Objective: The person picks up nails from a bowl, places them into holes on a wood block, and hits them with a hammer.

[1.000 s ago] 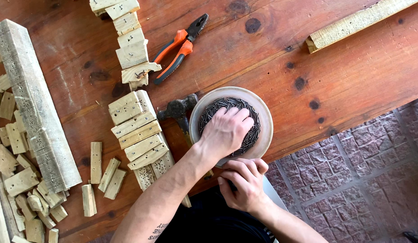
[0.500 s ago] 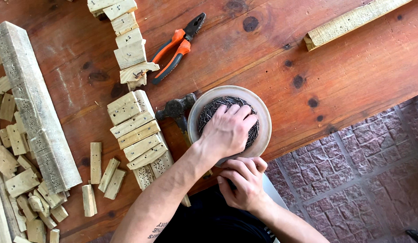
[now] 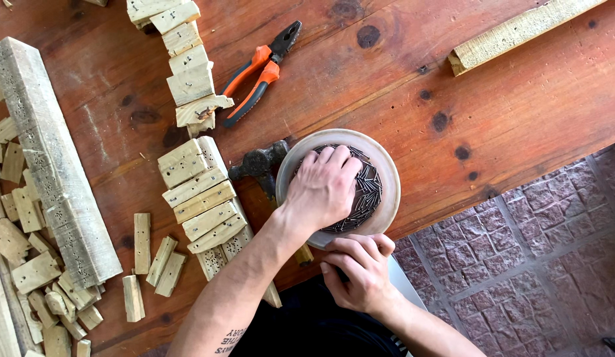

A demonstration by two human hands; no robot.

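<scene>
My left hand (image 3: pixel 322 187) lies palm down inside a round grey bowl (image 3: pixel 385 173) filled with several dark nails (image 3: pixel 365 192), fingers curled into the pile. Whether it grips any nails is hidden under the palm. My right hand (image 3: pixel 361 270) is just below the bowl at the table's near edge, fingers curled together over something small that I cannot make out. A dark hammer head (image 3: pixel 258 165) lies against the bowl's left side, its wooden handle running under my left forearm.
Orange-handled pliers (image 3: pixel 258 73) lie above the bowl. Rows of short wooden blocks (image 3: pixel 203 198) sit left of it, more (image 3: pixel 185 63) further up. A long pale plank (image 3: pixel 52 162) and scattered offcuts (image 3: pixel 29 264) fill the left. Another plank (image 3: pixel 519 30) lies top right. Brick paving (image 3: pixel 539 264) is at right.
My left hand has shifted slightly within the bowl of nails. My right hand stays curled at the table edge.
</scene>
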